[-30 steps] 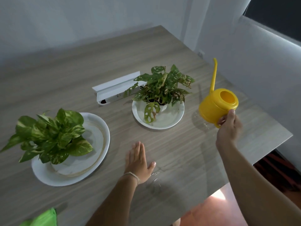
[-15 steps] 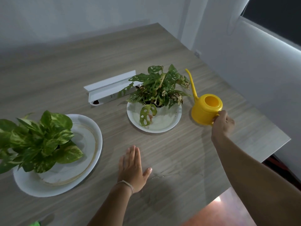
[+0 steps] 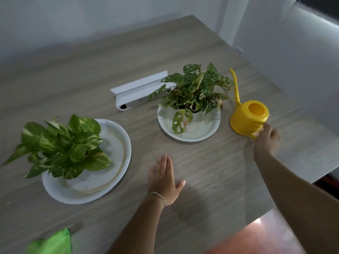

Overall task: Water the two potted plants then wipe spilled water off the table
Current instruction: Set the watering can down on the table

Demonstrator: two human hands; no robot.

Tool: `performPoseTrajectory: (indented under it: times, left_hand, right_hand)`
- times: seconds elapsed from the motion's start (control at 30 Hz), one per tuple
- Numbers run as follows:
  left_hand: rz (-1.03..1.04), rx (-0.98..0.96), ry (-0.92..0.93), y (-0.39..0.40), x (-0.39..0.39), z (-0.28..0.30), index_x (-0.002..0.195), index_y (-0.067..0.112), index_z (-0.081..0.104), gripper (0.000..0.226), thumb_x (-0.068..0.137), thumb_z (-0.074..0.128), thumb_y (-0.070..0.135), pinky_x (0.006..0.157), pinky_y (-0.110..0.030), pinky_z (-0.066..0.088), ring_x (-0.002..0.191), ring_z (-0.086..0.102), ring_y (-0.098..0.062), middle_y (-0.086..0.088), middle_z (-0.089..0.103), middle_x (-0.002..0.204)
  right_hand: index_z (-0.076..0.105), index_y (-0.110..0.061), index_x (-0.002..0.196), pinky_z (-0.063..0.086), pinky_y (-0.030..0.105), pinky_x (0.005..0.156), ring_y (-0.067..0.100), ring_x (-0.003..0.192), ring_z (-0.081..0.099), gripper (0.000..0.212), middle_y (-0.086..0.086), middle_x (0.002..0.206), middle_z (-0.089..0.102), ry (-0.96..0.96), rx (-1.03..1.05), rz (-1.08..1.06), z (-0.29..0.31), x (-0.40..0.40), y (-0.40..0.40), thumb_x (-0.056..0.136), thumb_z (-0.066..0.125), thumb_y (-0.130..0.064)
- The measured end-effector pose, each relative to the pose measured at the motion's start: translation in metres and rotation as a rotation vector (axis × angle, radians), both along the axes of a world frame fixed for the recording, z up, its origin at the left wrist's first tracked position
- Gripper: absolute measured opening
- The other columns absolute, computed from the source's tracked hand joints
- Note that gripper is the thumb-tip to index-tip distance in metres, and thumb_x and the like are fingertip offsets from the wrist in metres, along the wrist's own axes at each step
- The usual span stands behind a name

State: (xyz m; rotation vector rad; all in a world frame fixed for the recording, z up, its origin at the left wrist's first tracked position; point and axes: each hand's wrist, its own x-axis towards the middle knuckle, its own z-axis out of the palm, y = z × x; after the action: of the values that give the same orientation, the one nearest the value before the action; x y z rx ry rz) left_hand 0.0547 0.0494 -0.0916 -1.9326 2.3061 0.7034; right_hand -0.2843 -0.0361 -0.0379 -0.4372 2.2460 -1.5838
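A yellow watering can point(image 3: 245, 120) with a long thin spout stands on the wooden table point(image 3: 211, 167), right of the holey-leaved plant point(image 3: 194, 92). My right hand point(image 3: 266, 140) curls around its handle at the near side. That plant sits on a small white plate point(image 3: 201, 131). A variegated green plant point(image 3: 62, 145) sits on a larger white plate point(image 3: 113, 173) at the left. My left hand point(image 3: 163, 178) lies flat, palm down, fingers apart, on the table between the plates. Faint water drops point(image 3: 178, 209) glint beside its wrist. A green cloth point(image 3: 51, 242) lies at the near left edge.
A white socket box point(image 3: 139, 92) lies behind the plants, mid-table. A white wall and window ledge point(image 3: 293, 61) close off the right side. The table's near right edge drops to a reddish floor point(image 3: 256, 235).
My right hand lowered the watering can from the air and set it upright on the table next to the small plate. My left hand stayed flat.
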Motion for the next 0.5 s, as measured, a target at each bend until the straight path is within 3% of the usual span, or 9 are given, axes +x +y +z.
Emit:
performPoseTrajectory:
  times: [0.1, 0.2, 0.3, 0.5]
  left_hand:
    - [0.01, -0.005, 0.019, 0.002, 0.001, 0.001, 0.153, 0.017, -0.023, 0.097, 0.092, 0.033, 0.067, 0.115, -0.04, -0.021, 0.142, -0.033, -0.015, -0.002, -0.025, 0.164]
    - [0.029, -0.035, 0.052, 0.005, -0.001, 0.004, 0.155, 0.016, -0.017, 0.096, 0.091, 0.036, 0.066, 0.116, -0.04, -0.019, 0.149, -0.024, -0.018, -0.003, -0.018, 0.166]
    - [0.019, 0.004, 0.111, 0.003, 0.001, 0.012, 0.156, 0.014, -0.012, 0.094, 0.094, 0.043, 0.058, 0.12, -0.041, -0.014, 0.152, -0.018, -0.022, -0.004, -0.017, 0.166]
    - [-0.101, -0.033, 0.268, -0.005, 0.037, 0.048, 0.156, 0.004, 0.007, 0.072, 0.102, 0.045, 0.032, 0.125, -0.035, -0.002, 0.153, -0.009, -0.03, -0.015, 0.0, 0.167]
  right_hand:
    - [0.047, -0.018, 0.097, 0.045, 0.038, 0.073, 0.011, 0.072, 0.048, 0.045, -0.008, 0.075, 0.045, 0.088, -0.052, -0.125, -0.008, 0.011, 0.019, 0.083, 0.056, -0.06]
    - [0.05, -0.013, 0.103, 0.045, 0.046, 0.08, 0.024, 0.083, 0.05, 0.044, 0.007, 0.087, 0.048, 0.146, -0.079, -0.108, -0.011, 0.045, 0.044, 0.086, 0.054, -0.053]
    - [0.051, -0.005, 0.104, 0.04, 0.04, 0.081, 0.024, 0.089, 0.047, 0.047, 0.009, 0.097, 0.048, 0.218, -0.104, 0.115, -0.008, 0.096, 0.072, 0.086, 0.051, -0.048]
    - [0.047, -0.017, 0.103, 0.04, 0.038, 0.083, 0.025, 0.094, 0.046, 0.023, -0.002, 0.099, 0.044, 0.298, -0.194, 0.534, 0.006, 0.2, 0.127, 0.091, 0.05, -0.036]
